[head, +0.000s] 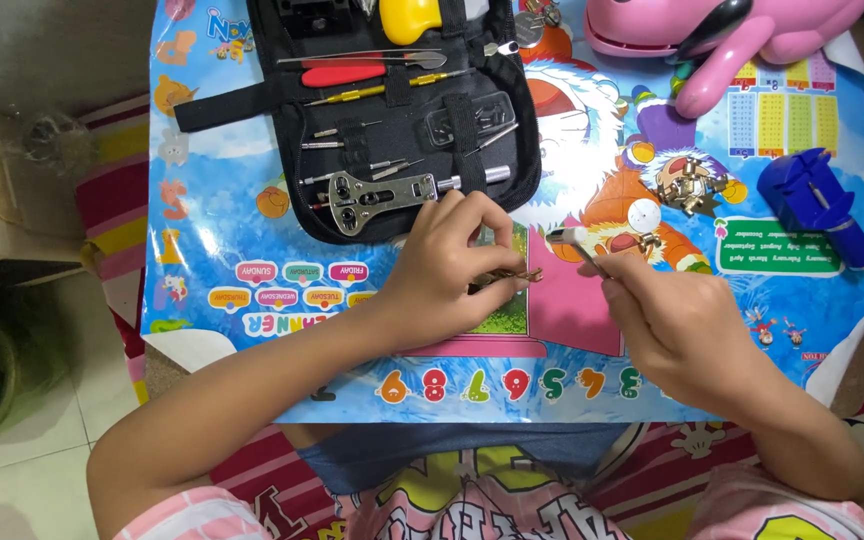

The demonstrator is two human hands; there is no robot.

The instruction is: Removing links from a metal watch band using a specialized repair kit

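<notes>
My left hand (pixel 452 262) pinches a small gold-coloured watch band piece (pixel 514 276) against the colourful printed table top (pixel 252 250). My right hand (pixel 674 322) grips a slim tool with a white tip (pixel 574 240), its end pointing toward the band piece from the right. A gold watch band with its case (pixel 690 184) lies further right, next to a small white round disc (pixel 644 214).
An open black tool case (pixel 392 110) with screwdrivers, a metal case wrench (pixel 382 196) and a yellow-handled tool lies at the back. A blue link-remover block (pixel 820 204) stands at right. A pink plastic toy (pixel 722 35) sits at the back right. Floor lies beyond the left edge.
</notes>
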